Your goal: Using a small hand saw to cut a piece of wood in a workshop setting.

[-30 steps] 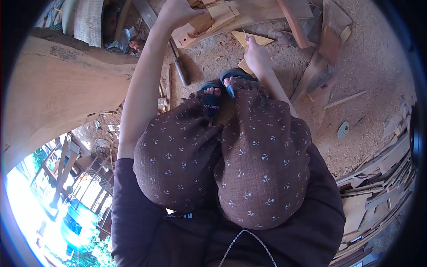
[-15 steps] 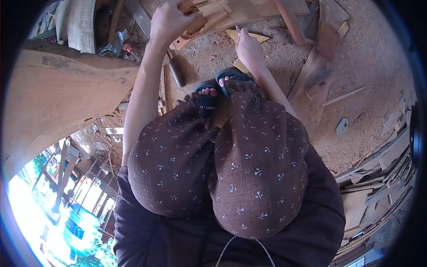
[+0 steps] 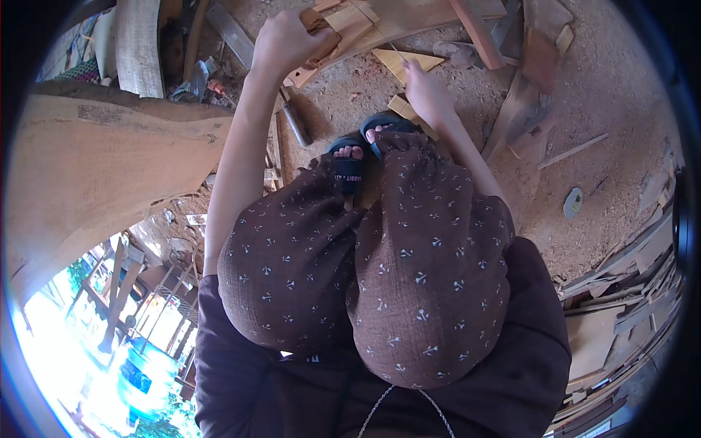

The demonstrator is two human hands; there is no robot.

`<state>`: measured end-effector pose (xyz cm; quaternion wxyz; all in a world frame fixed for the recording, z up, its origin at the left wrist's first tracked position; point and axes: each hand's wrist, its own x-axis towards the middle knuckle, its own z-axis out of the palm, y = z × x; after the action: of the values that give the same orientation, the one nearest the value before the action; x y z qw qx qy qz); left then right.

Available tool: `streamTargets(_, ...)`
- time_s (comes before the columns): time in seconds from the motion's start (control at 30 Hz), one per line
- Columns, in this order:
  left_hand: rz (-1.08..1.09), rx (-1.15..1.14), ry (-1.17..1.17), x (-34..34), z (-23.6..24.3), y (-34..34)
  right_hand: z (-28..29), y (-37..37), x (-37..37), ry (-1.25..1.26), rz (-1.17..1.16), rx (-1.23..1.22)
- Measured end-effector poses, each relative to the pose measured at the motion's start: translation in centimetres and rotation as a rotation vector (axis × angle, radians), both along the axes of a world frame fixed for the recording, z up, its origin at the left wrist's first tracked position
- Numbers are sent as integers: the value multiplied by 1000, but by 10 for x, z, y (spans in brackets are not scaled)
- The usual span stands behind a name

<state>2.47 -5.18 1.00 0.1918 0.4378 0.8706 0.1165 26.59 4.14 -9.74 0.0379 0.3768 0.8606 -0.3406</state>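
So, board (image 3: 431, 20) runs crosswise; left hand (image 3: 282, 44), nearer, clasps wooden block (image 3: 326, 45) at its left end; right hand (image 3: 429, 93), short of its near edge, pinches thin tool (image 3: 401, 57).

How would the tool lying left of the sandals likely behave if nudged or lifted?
The tool may roll a little, since its handle looks round, though the loose dust on the ground would probably slow it. It would likely stay stiff when lifted, as the handle looks straight and solid.
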Motion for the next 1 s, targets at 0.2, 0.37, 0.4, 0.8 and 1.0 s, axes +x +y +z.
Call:
streamTargets(0.2, 74, 55, 23, 11, -8, 9, -18, 17, -38, 34, 16, 10)
streamTargets(0.37, 90, -23, 29, 8, 8, 5, -17, -3, 22, -37, 51, -44)
streamTargets(0.4, 78, -42, -17, 4, 12, 4, -10, -2, 20, -44, 52, -48)
streamTargets(0.8, 11, -45, -66, 7, 11, 33, -8, 13, -59, 23, -25, -105)
streamTargets(1.0, 184, -187, 213, 18, 8, 46, -6, 9, -51, -3, -31, -112)
